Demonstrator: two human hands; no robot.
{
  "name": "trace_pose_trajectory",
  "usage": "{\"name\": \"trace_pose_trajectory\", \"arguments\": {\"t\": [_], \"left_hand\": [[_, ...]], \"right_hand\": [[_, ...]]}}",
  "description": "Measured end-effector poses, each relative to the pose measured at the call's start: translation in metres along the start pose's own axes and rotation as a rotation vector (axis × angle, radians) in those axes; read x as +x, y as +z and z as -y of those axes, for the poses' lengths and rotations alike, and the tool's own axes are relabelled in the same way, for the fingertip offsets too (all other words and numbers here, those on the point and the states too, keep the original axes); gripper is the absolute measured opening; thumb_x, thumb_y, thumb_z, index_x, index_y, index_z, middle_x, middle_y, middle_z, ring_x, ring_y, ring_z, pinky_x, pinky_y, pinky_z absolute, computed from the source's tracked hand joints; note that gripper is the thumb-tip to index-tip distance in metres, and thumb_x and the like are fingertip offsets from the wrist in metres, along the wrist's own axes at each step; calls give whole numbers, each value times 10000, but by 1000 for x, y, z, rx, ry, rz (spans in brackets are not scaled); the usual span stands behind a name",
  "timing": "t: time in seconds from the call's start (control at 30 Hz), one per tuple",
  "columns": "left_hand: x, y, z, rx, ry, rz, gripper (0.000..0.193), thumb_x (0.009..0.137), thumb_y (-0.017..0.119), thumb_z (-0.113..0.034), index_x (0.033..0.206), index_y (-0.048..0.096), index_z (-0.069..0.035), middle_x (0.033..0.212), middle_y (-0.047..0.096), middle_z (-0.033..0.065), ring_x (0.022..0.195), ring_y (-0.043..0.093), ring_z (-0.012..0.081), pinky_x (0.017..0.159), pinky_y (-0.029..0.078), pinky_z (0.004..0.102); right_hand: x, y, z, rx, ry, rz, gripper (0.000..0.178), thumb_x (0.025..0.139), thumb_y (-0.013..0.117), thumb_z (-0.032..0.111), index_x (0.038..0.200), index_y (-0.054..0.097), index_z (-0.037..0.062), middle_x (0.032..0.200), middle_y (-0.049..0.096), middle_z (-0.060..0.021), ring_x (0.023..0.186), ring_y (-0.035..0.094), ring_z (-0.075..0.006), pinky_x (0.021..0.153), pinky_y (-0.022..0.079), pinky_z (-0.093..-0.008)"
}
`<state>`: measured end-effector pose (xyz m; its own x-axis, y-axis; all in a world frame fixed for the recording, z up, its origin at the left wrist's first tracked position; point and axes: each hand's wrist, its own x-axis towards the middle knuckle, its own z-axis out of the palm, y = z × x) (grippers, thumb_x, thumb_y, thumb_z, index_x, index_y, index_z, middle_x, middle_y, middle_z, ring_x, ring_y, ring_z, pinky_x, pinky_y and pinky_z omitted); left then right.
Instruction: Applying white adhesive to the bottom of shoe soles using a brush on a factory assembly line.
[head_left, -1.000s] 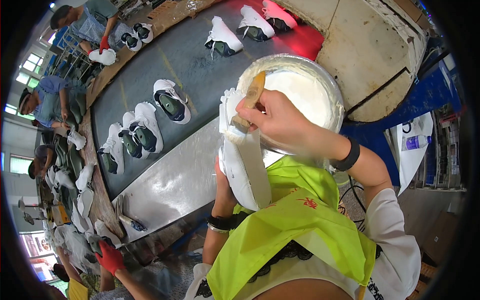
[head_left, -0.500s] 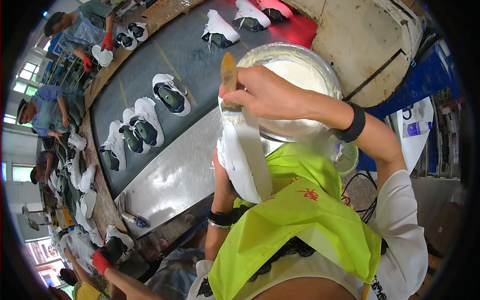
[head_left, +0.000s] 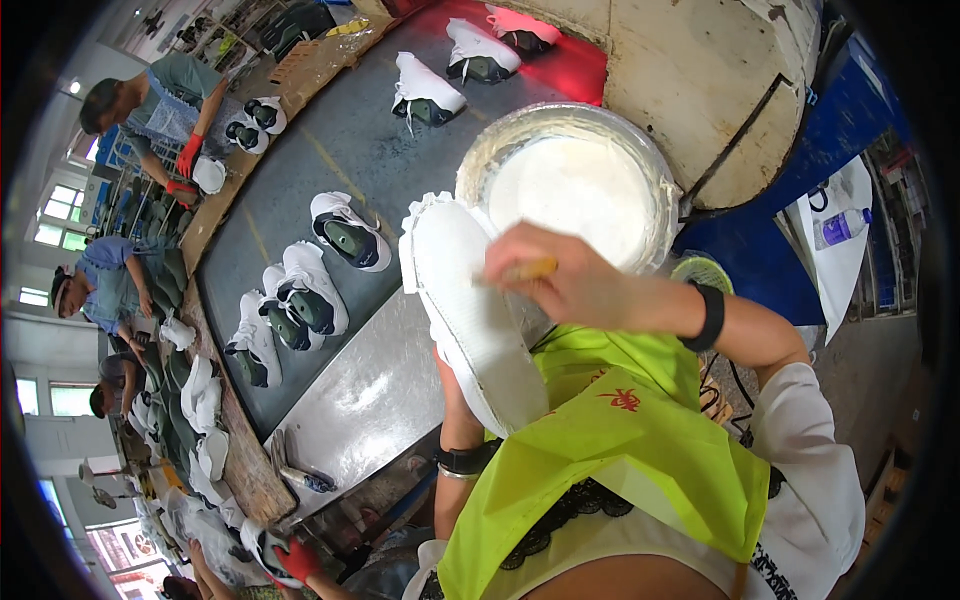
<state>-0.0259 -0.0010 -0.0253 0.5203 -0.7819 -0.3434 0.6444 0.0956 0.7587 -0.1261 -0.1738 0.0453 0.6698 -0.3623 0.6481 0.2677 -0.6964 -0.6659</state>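
A white shoe (head_left: 462, 290), its sole side turned up toward me, is held tilted in front of my apron. Behind it my left hand (head_left: 450, 375) is mostly hidden, with the wrist showing below; the shoe is supported from that side. My right hand (head_left: 560, 275) is closed round a brush with a wooden handle (head_left: 530, 270). Motion smears this hand, and the bristles near the sole are hard to make out. Just beyond is a metal basin (head_left: 650, 170) of thick white liquid, its rim caked with residue.
A dark conveyor belt (head_left: 300, 170) carries several white shoes with dark green linings. Along its near side runs a metal ledge (head_left: 370, 370) with a small tool (head_left: 300, 470) on it. Co-workers, two with red gloves visible, handle shoes at left. Red light falls near a beige machine cover (head_left: 690, 90).
The shoe has turned so its sole faces me more fully. My right hand has moved from the shoe's top end down and right across the sole, brush still in it.
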Motion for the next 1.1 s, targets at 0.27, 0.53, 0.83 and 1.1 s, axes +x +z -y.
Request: {"name": "trace_pose_trajectory", "arguments": {"t": [0.27, 0.53, 0.83, 1.1], "left_hand": [[8, -7, 5, 79, -53, -21, 421, 989, 372, -331, 1229, 508, -12, 1036, 630, 71, 832, 639, 173, 705, 543, 299], [-1, -53, 5, -9, -99, -20, 537, 984, 320, -446, 1312, 432, -37, 1162, 579, 105, 971, 609, 205, 778, 528, 337], [-2, -3, -14, -74, 72, -107, 546, 983, 320, -456, 1336, 414, -50, 1175, 579, 106, 974, 607, 222, 804, 521, 342], [148, -15, -94, -233, -25, 168, 511, 965, 352, -463, 1278, 492, -84, 1157, 619, 85, 1007, 623, 247, 885, 513, 394]], "right_hand": [[77, 0, -40, 233, 445, -78, 272, 877, 559, 237, 890, 614, -29, 711, 624, -139, 673, 627, -226, 634, 475, -362], [-2, -2, -13, 401, 855, -148, 326, 910, 562, 266, 938, 586, -58, 775, 619, -92, 730, 644, -165, 608, 513, -281], [18, 17, -23, 558, 759, -353, 289, 944, 521, 197, 1034, 562, -74, 914, 614, -101, 803, 616, -150, 706, 551, -298], [17, -27, -19, 491, 915, -290, 266, 951, 531, 187, 1044, 570, -59, 912, 603, -72, 816, 610, -122, 724, 550, -279]]}}
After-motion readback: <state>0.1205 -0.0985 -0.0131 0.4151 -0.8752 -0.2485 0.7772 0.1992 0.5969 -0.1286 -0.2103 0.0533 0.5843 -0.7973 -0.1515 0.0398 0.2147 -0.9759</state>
